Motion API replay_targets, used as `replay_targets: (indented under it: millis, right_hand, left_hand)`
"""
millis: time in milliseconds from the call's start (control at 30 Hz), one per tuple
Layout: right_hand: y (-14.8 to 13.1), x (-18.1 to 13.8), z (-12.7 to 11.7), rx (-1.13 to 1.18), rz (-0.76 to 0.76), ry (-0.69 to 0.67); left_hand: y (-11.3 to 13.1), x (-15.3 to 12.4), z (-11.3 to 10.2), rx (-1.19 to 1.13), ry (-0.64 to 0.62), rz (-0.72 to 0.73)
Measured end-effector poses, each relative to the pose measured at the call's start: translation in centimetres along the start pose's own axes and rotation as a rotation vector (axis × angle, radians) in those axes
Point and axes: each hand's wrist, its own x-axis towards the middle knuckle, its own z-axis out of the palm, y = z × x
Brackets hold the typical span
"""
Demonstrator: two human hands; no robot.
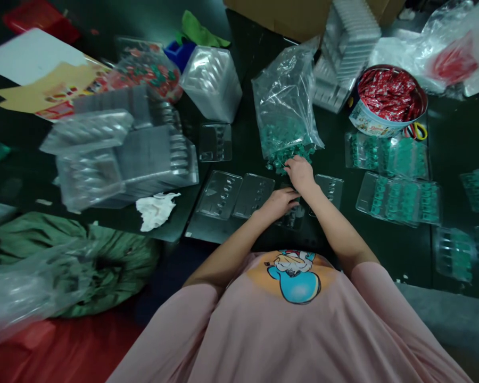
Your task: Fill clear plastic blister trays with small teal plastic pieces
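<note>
My right hand [300,173] reaches into a heap of small green plastic pieces [280,159] at the mouth of a clear plastic bag [285,101]. Its fingers are bent down among the pieces, and what they pinch is hidden. Just below and to the left, my left hand [278,204] has its fingers stretched over a clear moulded tray [292,217], partly covering it. Two more clear trays lie to the left, a nearer one [254,196] and a farther one [219,194]. Another clear tray [332,190] lies partly behind my right forearm.
Stacks of clear trays [143,159] stand at left, with a taller stack [211,85] behind. Trays filled with green pieces [399,199] lie at right. A round tin [377,125] of red wrapped packets stands behind them, beside yellow-handled scissors [420,131]. A crumpled tissue [156,210] lies left.
</note>
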Motion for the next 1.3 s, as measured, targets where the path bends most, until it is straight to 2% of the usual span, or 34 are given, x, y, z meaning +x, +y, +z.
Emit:
replay_targets:
  millis: [67, 167, 233, 300, 467, 567, 633, 733, 833, 967, 1033, 1100, 1200, 1267, 1300]
  right_hand:
    - [-0.1, 0.3, 0.4, -0.054, 0.008, -0.010]
    - [0.1, 0.3, 0.6, -0.072, -0.010, 0.005]
    - [0.4, 0.2, 0.4, -0.034, -0.023, 0.027]
    - [0.6, 0.0, 0.0, 0.061, -0.018, 0.053]
    - [0.9, -1.0, -1.8, 0.551, 0.053, 0.035]
    - [1.1, -1.9, -2.6, 0.840, 0.079, -0.019]
    - [1.1, -2.5, -2.9, 0.943, 0.073, -0.029]
    - [0.9, -3.4, -3.0, 0.945, 0.039, -0.037]
    - [0.4, -4.1, -3.1, 0.810, -0.036, 0.005]
    - [-0.3, -4.8, -3.3, 0.721, -0.128, 0.063]
    - [-0.4, -5.3, -3.5, 0.729, -0.137, 0.078]
    - [-0.2, -5.7, -3.7, 0.711, -0.129, 0.098]
    - [0.6, -6.4, -3.8, 0.667, -0.090, 0.113]
    - [1.3, -6.5, -3.8, 0.649, -0.065, 0.121]
    - [1.6, -6.4, -3.7, 0.640, -0.055, 0.127]
  left_hand:
    - [0.4, -0.1, -0.8, -0.034, 0.082, -0.027]
    - [0.6, -0.2, -2.2, -0.059, 0.334, -0.128]
    - [0.3, 0.0, -3.0, -0.075, 0.486, -0.199]
    - [-0.2, 0.4, -3.4, -0.130, 0.568, -0.255]
    - [-1.3, 1.7, -3.2, -0.436, 0.566, -0.305]
    - [-0.9, 2.2, -2.7, -0.566, 0.522, -0.310]
    - [-0.2, 2.3, -2.6, -0.615, 0.500, -0.310]
    - [0.8, 2.2, -2.7, -0.712, 0.488, -0.328]
    - [1.5, 1.9, -2.9, -0.806, 0.509, -0.390]
    - [1.7, 1.8, -4.3, -0.756, 0.573, -0.410]
    - [1.7, 2.1, -6.5, -0.629, 0.626, -0.364]
    - [1.6, 2.8, -10.5, -0.430, 0.721, -0.314]
    - [0.4, 4.1, -19.8, -0.067, 0.878, -0.300]
    - [-1.6, 5.1, -27.1, 0.155, 0.976, -0.287]
    - [-3.1, 5.5, -30.5, 0.192, 1.014, -0.284]
